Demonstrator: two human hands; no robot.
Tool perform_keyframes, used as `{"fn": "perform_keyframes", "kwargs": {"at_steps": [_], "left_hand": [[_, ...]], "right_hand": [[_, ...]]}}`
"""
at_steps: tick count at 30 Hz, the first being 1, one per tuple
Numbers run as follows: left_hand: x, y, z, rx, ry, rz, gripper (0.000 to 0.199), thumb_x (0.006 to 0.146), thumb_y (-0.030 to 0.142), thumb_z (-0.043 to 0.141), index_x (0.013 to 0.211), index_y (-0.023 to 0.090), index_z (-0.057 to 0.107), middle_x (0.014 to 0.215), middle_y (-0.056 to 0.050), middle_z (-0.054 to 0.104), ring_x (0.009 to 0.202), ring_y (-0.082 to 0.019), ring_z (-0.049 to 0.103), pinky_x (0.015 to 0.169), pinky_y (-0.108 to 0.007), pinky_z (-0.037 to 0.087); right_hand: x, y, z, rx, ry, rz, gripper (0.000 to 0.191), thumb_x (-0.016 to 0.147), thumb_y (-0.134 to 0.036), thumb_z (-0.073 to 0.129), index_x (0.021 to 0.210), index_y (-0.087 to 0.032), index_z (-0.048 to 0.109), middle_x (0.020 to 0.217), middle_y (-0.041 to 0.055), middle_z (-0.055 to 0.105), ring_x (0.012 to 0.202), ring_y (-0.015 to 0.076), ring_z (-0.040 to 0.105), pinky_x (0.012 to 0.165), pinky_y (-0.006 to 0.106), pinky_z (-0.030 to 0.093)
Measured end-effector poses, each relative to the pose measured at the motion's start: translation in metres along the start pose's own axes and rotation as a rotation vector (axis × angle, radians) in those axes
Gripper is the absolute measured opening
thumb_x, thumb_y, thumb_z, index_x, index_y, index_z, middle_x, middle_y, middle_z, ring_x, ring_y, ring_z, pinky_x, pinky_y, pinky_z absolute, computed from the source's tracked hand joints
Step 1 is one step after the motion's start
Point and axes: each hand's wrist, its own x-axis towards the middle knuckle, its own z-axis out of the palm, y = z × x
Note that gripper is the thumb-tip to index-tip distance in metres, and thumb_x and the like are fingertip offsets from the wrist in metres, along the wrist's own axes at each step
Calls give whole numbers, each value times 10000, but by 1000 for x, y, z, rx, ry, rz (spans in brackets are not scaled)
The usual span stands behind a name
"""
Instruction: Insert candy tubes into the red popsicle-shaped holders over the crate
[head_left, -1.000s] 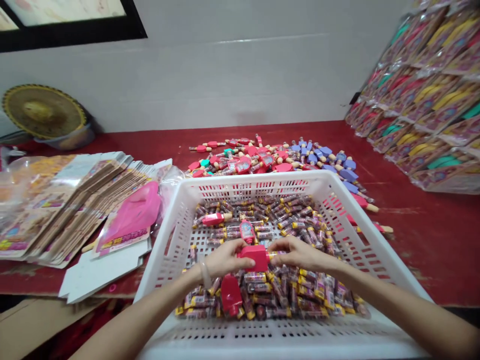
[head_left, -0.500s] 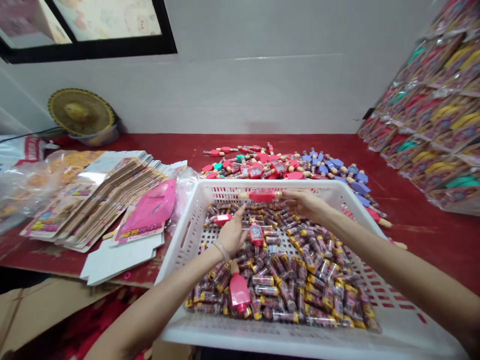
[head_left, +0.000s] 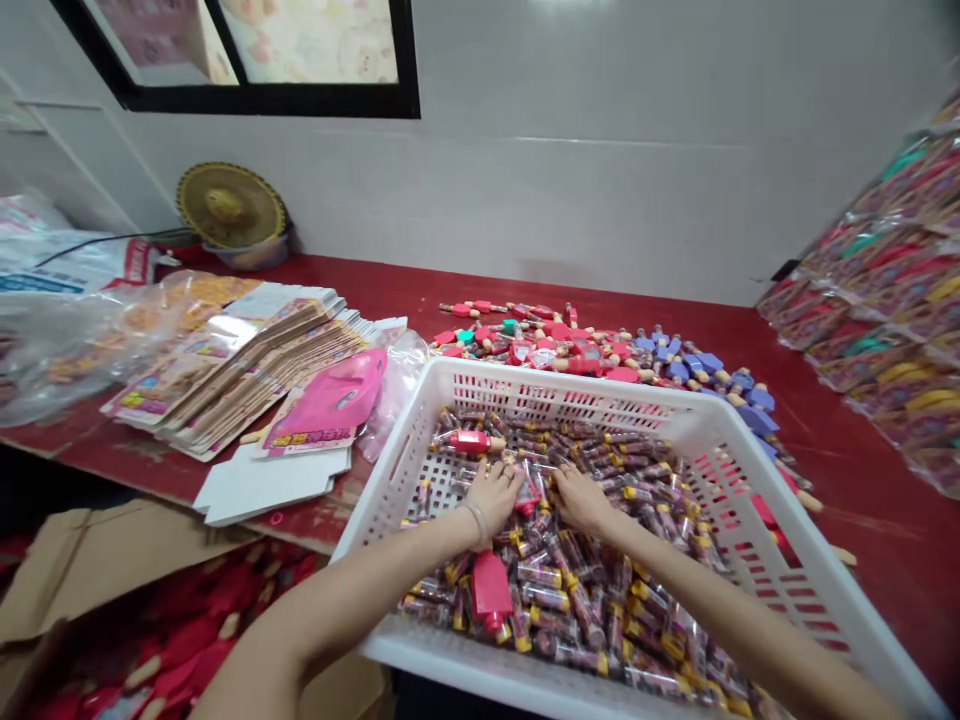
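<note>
Inside the white basket (head_left: 637, 400), many small clear tubes with yellow ends (head_left: 547, 597) cover the bottom. My left hand (head_left: 495, 497) reaches in near the middle, its fingers spread over a red bottle-shaped piece (head_left: 527, 494). Just right of that piece, my right hand (head_left: 581, 497) is closed, fingertips down at the tubes; what it pinches is too small to make out. Another red piece (head_left: 470, 441) lies at the basket's back left, and a third (head_left: 491, 590) rests on the tubes below my left wrist.
Behind the basket lie piles of red pieces (head_left: 555, 345) and purple pieces (head_left: 694, 368). Stacked printed cards (head_left: 255, 365) and a pink bag (head_left: 337, 395) are at left. Bagged goods (head_left: 892, 280) rise at right. A cardboard box (head_left: 97, 560) of red pieces is lower left.
My right hand has come down from the basket's back rim into the tubes, and the red piece it held there is gone from the rim. My left hand has moved over a red piece.
</note>
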Motion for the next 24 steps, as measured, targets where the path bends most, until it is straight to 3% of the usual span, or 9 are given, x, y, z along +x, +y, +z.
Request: {"fn": "perform_keyframes", "kwargs": {"at_steps": [4,7,9,12,14,16,18,21,24], "left_hand": [[0,2,-7,-40,-57,28,473,933,162,403,1403,121,431,1488,-193,382,1387,-326,315,1125,-570,265],[-1,2,-14,-87,-121,11,467,918,124,410,1383,95,449,1372,-200,509,1349,-311,376,1125,-544,269],[-1,1,-22,-116,-155,-35,526,861,161,551,1373,87,455,1262,-223,577,1282,-347,440,1087,-557,304],[2,0,-43,-208,-221,-115,667,731,287,739,1315,75,498,1152,-249,620,1156,-391,528,977,-528,411],[5,0,-62,-313,-274,-129,588,788,425,675,1263,110,531,1036,-182,665,975,-314,620,840,-404,494],[5,3,-84,-510,-323,-104,457,896,503,483,1190,161,552,905,-78,665,738,-194,624,662,-273,486],[1,9,-102,-830,-394,-106,423,920,516,376,1070,169,566,727,-6,590,543,-125,517,510,-220,398],[-10,22,-118,-1269,-478,-188,439,861,568,444,980,159,552,566,45,443,427,-102,394,406,-212,282],[-20,34,-121,-1393,-383,-208,524,798,633,568,1025,161,544,584,54,465,433,-94,419,396,-197,290]], "right_hand": [[-11,17,2,-177,-84,-21,356,807,-174,617,1153,-93,583,1171,200,588,1111,329,539,957,404,404],[-15,20,3,-220,-111,-19,373,787,-192,664,1132,-73,589,1162,207,586,1087,340,551,939,407,415],[-18,18,0,-218,-110,-5,355,783,-165,652,1115,-58,589,1127,210,596,1066,338,563,923,401,427],[-27,12,-18,-169,-91,6,345,798,-109,589,1139,-54,579,1098,192,612,1040,313,587,901,383,454],[-40,8,-37,-119,-68,-22,432,814,-88,560,1245,-84,531,1191,165,590,1112,271,568,958,352,440],[-58,3,-56,3,-13,-89,545,839,-96,558,1368,-127,429,1297,141,544,1196,232,527,1005,323,418],[-77,-1,-71,168,83,-162,515,899,-155,546,1391,-159,394,1268,128,567,1149,226,562,957,332,457],[-97,-7,-81,319,257,-308,314,972,-240,513,1282,-196,494,1128,109,628,994,234,617,842,353,499],[-105,-12,-86,311,349,-482,290,962,-193,528,1252,-206,522,1082,101,629,981,233,599,830,355,495]]}}
